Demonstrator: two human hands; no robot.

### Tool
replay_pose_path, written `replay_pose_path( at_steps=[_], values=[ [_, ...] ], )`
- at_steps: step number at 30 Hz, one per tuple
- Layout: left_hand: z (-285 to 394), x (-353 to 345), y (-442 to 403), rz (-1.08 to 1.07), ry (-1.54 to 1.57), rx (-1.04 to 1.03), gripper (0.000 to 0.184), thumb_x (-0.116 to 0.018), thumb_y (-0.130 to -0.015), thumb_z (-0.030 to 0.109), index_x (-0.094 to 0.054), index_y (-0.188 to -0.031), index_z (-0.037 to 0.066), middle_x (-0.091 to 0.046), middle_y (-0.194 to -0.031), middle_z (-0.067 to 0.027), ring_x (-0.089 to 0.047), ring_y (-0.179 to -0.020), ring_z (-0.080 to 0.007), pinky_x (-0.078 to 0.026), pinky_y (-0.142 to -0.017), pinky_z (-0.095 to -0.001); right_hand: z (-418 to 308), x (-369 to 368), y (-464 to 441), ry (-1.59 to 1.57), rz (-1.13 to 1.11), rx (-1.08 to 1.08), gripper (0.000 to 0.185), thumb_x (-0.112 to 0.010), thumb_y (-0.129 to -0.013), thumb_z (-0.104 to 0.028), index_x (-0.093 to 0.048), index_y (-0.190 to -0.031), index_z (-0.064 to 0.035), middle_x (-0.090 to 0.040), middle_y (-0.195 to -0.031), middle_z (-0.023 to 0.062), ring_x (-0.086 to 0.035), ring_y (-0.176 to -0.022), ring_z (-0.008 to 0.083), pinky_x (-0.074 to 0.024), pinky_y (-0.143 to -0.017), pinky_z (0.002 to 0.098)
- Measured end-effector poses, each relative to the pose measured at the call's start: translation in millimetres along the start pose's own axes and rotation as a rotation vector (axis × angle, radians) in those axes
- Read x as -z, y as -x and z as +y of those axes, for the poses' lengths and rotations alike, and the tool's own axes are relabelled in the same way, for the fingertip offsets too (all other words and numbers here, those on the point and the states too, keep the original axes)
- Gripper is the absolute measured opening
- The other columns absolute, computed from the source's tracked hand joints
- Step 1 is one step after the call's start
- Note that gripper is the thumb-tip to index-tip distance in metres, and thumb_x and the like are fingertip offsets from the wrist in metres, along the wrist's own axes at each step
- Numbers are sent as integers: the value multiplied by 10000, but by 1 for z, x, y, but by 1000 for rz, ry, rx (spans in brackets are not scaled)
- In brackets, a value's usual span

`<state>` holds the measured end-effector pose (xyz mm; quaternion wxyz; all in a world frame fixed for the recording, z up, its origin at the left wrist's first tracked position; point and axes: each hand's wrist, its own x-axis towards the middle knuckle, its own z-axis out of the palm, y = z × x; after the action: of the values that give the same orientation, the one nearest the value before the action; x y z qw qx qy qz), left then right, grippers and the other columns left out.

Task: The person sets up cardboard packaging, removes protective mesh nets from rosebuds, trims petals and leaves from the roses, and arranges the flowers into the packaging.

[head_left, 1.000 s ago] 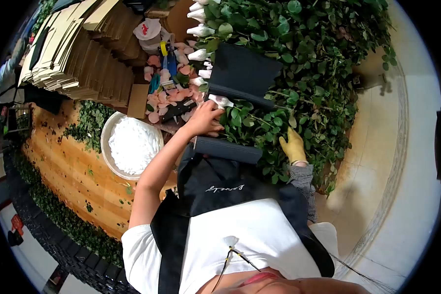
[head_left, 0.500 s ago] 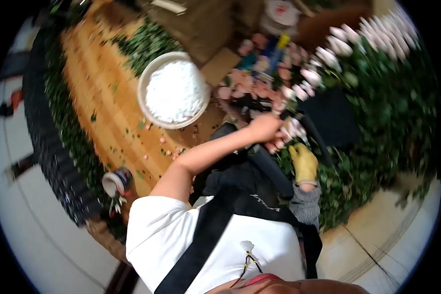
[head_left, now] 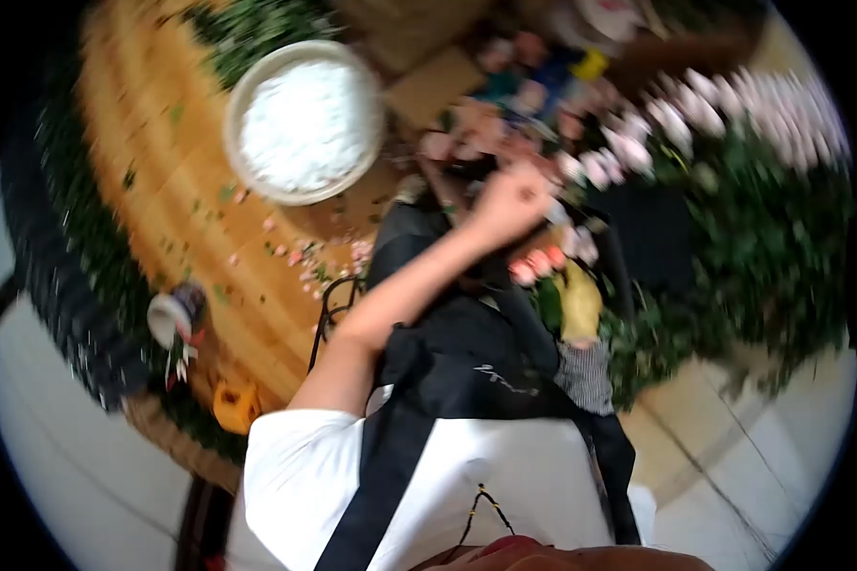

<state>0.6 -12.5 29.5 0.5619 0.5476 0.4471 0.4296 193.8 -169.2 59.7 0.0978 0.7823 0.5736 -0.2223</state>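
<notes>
My right hand (head_left: 579,303), in a yellow glove, is closed around a small bunch of roses at the middle right. Peach-coloured roses (head_left: 537,265) and paler pink roses (head_left: 579,244) show just above the glove; their stems are mostly hidden. Bare and blurred, my left hand (head_left: 516,202) is up and to the left of that bunch, apart from the glove. Its fingers are smeared, so their grip is unclear. Beyond it lies a heap of pink rose heads or petals (head_left: 476,133).
A round tub (head_left: 233,133) of white pieces stands on the wooden surface (head_left: 152,171), among scattered petals and leaves. Pale roses (head_left: 705,109) with dense foliage (head_left: 762,247) line the right side. A dark panel (head_left: 652,233) lies nearby. Lower left are a cup (head_left: 173,317) and an orange object (head_left: 236,406).
My left hand has moved up and away from the bunch, uncovering the peach roses. The gloved hand still grips them. The whole view has shifted slightly.
</notes>
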Motion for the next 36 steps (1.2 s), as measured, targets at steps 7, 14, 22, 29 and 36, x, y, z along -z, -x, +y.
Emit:
replay_pose_path(
  at_steps=[7,14,22,29,36],
  values=[
    [-22,4,5,-699,-204,189,266,-692,-849,226,-565,-993,41,-639,-800,-178,-639,-762,-358,-499,-683,-425,-19,26,22,108,237,-118,273,-630,-918,-266,-681,-1068,-44,-693,-758,170,-671,-676,368,-527,-633,478],
    [-18,-65,1,-743,-835,-288,300,-700,-864,292,-627,-1015,43,-675,-866,-171,-674,-800,-372,-542,-653,-467,11,-15,7,174,405,-18,288,-653,-904,-369,-686,-863,-86,-648,-603,118,-654,-570,306,-524,-557,433],
    [-3,-58,7,-703,-703,-382,211,-737,-781,218,-679,-867,34,-658,-821,-159,-662,-739,-361,-528,-640,-468,8,-26,-4,154,493,-61,108,-670,-762,-195,-707,-760,-94,-663,-650,87,-646,-592,294,-507,-590,438],
    [-15,-52,-4,-718,-842,-475,290,-704,-842,211,-599,-1066,60,-679,-857,-150,-679,-725,-350,-552,-591,-436,1,-21,-10,137,359,-180,132,-643,-811,-201,-719,-777,-100,-711,-749,119,-695,-692,289,-528,-613,429],
    [-11,-57,-2,-721,-612,-374,143,-688,-851,168,-666,-850,27,-654,-763,-128,-648,-660,-329,-532,-602,-388,-2,-23,-2,170,282,-147,169,-660,-850,-242,-676,-757,-101,-643,-587,71,-650,-564,287,-500,-565,421]
  ],
)
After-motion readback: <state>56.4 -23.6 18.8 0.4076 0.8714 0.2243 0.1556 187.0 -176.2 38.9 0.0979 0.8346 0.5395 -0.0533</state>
